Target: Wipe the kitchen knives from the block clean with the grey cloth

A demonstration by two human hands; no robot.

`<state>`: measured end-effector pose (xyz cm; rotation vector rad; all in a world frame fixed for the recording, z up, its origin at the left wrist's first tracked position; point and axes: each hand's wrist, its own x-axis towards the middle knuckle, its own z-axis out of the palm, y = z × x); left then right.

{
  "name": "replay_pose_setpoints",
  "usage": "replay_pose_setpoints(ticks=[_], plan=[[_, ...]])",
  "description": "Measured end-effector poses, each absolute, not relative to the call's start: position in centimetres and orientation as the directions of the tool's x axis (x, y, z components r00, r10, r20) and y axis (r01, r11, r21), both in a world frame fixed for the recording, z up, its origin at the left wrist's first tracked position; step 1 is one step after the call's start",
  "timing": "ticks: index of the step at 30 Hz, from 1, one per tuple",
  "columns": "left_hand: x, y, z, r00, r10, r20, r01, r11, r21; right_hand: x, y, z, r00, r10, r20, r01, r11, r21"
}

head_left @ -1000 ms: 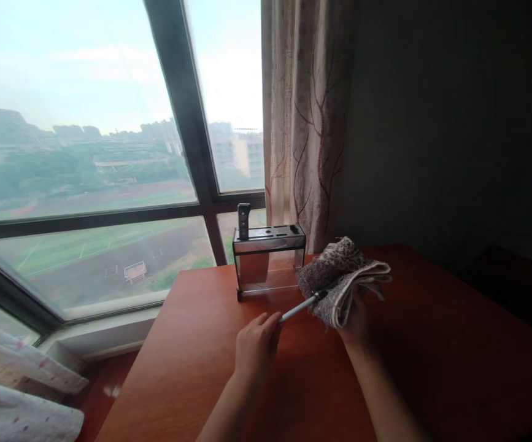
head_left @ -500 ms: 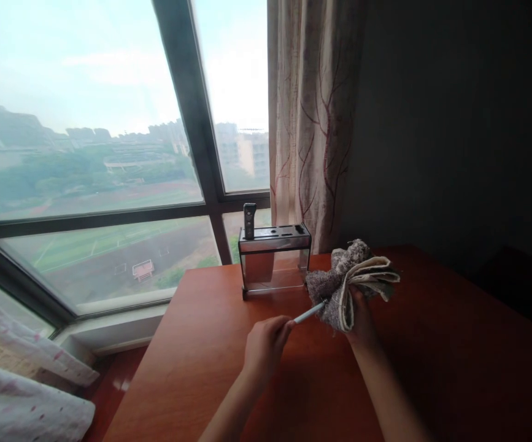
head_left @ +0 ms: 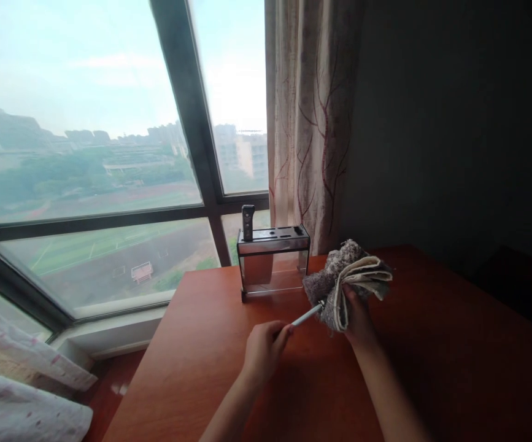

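My left hand (head_left: 264,348) is closed around the near end of a slim pale rod (head_left: 306,316). The rod slants up to the right, and its far end meets a bunched grey-and-white cloth (head_left: 335,293). Whatever the rod continues into is hidden by the cloth. Behind and under the folds, my right hand (head_left: 359,318) grips the cloth, its thumb pressed against the layers; most of its fingers are out of sight. Both hands hold these above the reddish-brown table (head_left: 192,344). Just behind and left of the cloth stands a clear-sided knife block (head_left: 272,236).
A black-handled knife (head_left: 248,222) sticks up from the block's left end. Beyond the table are a large window (head_left: 91,215) and a patterned curtain (head_left: 309,135). Another pale curtain (head_left: 26,399) hangs at the lower left. A dark wall (head_left: 450,135) is on the right.
The cloth and my right hand have shifted slightly left, and a little more of the rod's far end shows at the cloth. Both hands keep their hold.
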<state>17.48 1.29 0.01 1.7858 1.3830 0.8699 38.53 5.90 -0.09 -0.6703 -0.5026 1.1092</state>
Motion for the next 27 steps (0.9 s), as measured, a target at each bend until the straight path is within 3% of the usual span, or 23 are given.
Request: replay_pose_setpoints(ticks=[6, 12, 19, 27], plan=[[16.7, 0.8, 0.9, 0.112, 0.882, 0.459, 0.778, -0.365, 0.512, 37.6, 5.9, 0.3, 0.396, 0.918, 0.026, -0.653, 0.301, -0.695], [16.2, 1.0, 0.7, 0.072, 0.714, 0.696, 0.823, -0.437, 0.363, 36.7, 6.0, 0.1, 0.357, 0.933, -0.035, -0.695, 0.240, -0.678], [15.6, 1.2, 0.6, 0.135, 0.778, 0.614, 0.801, -0.450, 0.395, 37.5, 5.8, -0.6, 0.321, 0.947, -0.026, -0.704, 0.220, -0.675], [15.4, 1.3, 1.6, 0.243, 0.879, 0.410, 0.709, -0.449, 0.544, 38.8, 6.0, -1.1, 0.321, 0.946, 0.036, -0.689, 0.259, -0.677]])
